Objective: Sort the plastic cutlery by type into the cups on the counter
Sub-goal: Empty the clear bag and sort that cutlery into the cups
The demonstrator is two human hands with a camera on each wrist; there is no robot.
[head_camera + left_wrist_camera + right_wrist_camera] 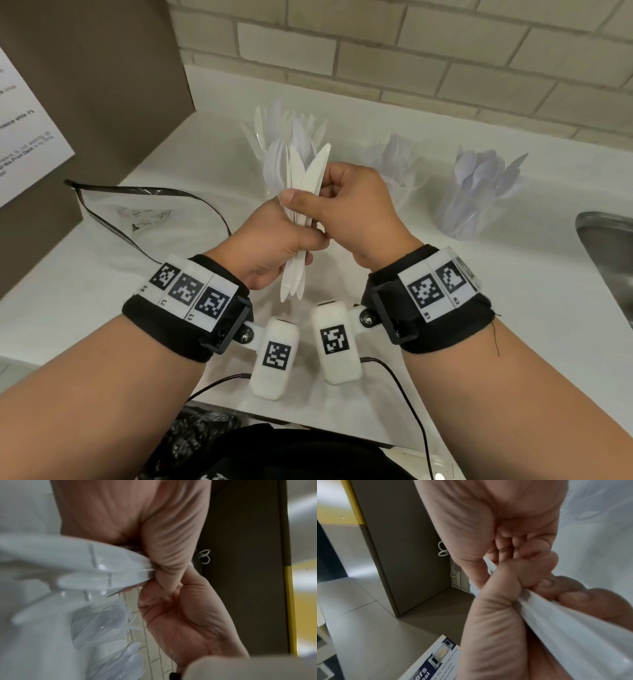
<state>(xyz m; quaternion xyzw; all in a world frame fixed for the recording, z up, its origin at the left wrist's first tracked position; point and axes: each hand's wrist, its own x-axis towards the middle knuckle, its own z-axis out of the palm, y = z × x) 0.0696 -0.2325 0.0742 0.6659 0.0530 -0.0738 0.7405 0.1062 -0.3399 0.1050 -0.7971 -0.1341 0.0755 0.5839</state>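
My left hand (pixel 291 226) grips a bundle of white plastic knives (pixel 310 171) round the middle, blades up, handles sticking out below. My right hand (pixel 329 192) pinches one knife of the bundle near its blade. In the left wrist view the knife handles (pixel 85 563) fan out from my left hand's fist. In the right wrist view the knives (pixel 565 628) run between both hands. Three clear cups stand on the counter. The cup behind my hands (pixel 274 144) holds mixed cutlery, the middle cup (pixel 394 161) forks, and the right cup (pixel 479 195) mostly spoons.
A steel sink (pixel 603 246) lies at the right edge. At the left, a clear plastic bag (pixel 144 212) with a black strip lies beside a brown cabinet (pixel 85 102) with a paper notice (pixel 24 137). A tiled wall (pixel 411 51) backs the white counter (pixel 479 308).
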